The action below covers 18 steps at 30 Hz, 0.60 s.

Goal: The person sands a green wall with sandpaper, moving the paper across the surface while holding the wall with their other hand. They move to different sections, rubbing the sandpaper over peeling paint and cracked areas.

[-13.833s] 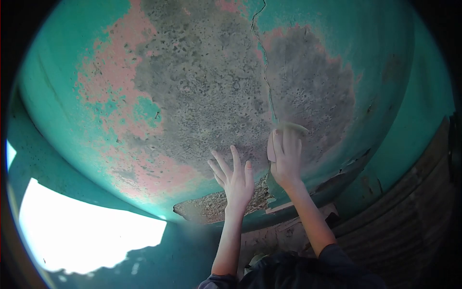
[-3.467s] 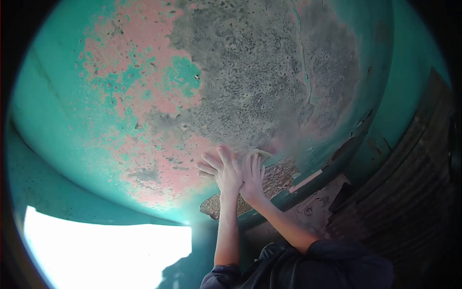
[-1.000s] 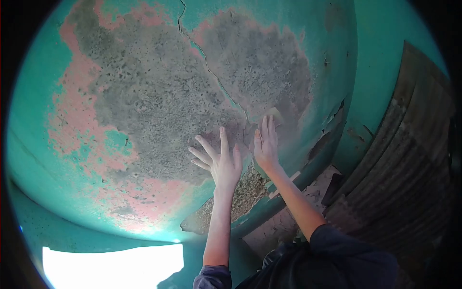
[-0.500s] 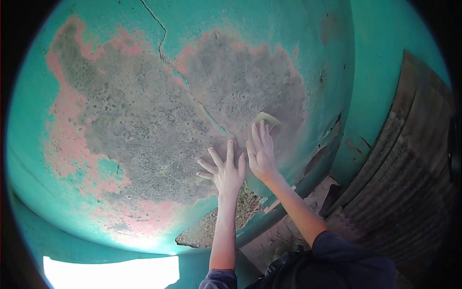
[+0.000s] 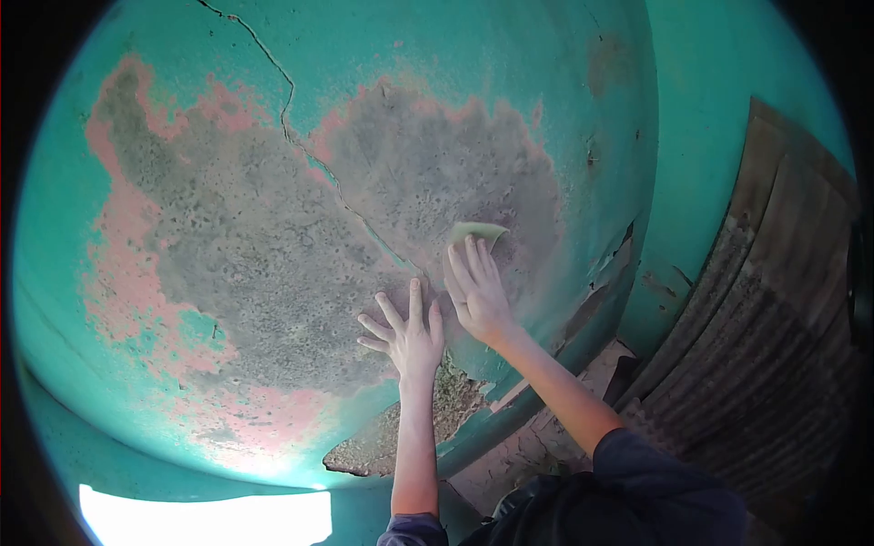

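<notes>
A teal wall has a large worn grey patch edged in pink, with a crack running down through it. My left hand lies on the wall below the crack's lower end, fingers spread and holding nothing. To its right, my right hand presses a pale green sheet flat against the grey surface. The sheet's upper edge shows above the fingertips, its right corner lifting a little; the rest is hidden under the palm. Dust whitens both hands.
Corrugated sheets lean at the right. Below my hands, broken plaster exposes a rough patch. Debris lies on the ground beneath the wall. A bright opening shows at the lower left.
My right hand and the green sheet have moved left across the patch. The view has shifted slightly, and my left hand appears a little lower and further left.
</notes>
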Available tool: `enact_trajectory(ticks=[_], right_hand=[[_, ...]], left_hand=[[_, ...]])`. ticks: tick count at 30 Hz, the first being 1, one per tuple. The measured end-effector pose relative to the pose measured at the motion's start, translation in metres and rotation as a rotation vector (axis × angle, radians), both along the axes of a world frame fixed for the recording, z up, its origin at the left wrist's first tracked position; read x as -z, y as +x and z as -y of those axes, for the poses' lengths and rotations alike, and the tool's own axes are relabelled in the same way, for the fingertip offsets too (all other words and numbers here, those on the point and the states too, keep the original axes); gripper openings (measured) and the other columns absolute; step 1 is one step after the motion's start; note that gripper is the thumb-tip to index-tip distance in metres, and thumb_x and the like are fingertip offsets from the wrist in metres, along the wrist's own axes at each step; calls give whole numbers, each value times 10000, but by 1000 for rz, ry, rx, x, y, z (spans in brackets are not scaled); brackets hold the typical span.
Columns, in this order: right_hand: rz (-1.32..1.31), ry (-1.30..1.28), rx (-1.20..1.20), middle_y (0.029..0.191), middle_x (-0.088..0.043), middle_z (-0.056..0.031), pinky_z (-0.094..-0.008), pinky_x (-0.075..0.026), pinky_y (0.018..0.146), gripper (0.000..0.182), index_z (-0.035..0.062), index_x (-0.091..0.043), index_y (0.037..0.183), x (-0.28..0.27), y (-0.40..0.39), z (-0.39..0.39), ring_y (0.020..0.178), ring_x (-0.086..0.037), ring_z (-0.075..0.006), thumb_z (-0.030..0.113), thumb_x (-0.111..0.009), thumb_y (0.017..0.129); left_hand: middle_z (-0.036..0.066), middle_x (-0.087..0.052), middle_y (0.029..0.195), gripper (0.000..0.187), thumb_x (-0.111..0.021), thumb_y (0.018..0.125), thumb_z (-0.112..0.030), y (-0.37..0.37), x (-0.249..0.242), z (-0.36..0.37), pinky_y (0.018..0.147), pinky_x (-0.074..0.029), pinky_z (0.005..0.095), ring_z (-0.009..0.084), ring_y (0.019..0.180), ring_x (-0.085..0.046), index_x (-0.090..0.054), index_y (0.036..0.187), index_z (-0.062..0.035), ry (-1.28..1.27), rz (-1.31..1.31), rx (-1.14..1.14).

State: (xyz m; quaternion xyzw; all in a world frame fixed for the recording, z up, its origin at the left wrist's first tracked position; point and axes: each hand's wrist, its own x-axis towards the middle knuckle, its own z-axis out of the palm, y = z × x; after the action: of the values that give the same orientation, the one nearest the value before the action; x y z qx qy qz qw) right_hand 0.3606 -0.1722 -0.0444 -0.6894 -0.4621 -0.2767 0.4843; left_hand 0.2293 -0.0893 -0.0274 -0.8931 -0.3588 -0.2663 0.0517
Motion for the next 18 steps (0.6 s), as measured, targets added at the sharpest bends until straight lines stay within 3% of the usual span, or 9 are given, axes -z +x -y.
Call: enact_trajectory(ticks=[2,4,6,11,14,18], right_hand=[[-24,-36,-26,1592,-254,-298,-567,-244,1176,688,58,-311,1566,42,-8,5,1462,-243,-510,146,-538,922],[-265,76,37,1591,-261,-293,-565,-245,1176,706,74,-319,1567,66,-4,3,1456,-257,-510,127,-550,902],[-187,58,100,1589,-263,-295,-567,-247,1172,695,67,-316,1566,36,18,5,1455,-265,-504,142,-554,918],[31,130,145,1574,-285,-302,-565,-271,1158,613,-30,-335,1522,-103,56,13,1453,-288,-476,207,-534,992],[90,179,138,1553,-311,-316,-551,-290,1155,577,-72,-358,1489,-103,53,12,1439,-316,-471,213,-518,1014],[130,129,145,1522,-348,-334,-524,-310,1156,547,-77,-371,1477,-106,60,10,1417,-356,-470,180,-515,1016]], left_hand=[[256,-51,1657,617,-497,991,-541,-1,2,0,1047,62,813,641,1435,116,-369,1558,-335,105,77,29],[247,-50,1660,625,-507,990,-527,-2,-8,3,1061,64,799,624,1445,118,-366,1562,-316,147,107,47],[238,-49,1664,633,-517,990,-512,-1,-26,8,1076,66,784,607,1455,121,-364,1566,-297,181,134,63],[216,-36,1672,676,-540,976,-519,9,-70,7,1085,73,770,584,1468,116,-349,1575,-270,281,160,50],[182,-63,1676,694,-585,940,-524,17,-59,-6,1050,89,804,608,1458,89,-356,1566,-331,334,229,66],[215,-30,1672,708,-521,969,-572,18,-54,-8,1063,103,785,593,1462,124,-322,1584,-285,356,171,47]])
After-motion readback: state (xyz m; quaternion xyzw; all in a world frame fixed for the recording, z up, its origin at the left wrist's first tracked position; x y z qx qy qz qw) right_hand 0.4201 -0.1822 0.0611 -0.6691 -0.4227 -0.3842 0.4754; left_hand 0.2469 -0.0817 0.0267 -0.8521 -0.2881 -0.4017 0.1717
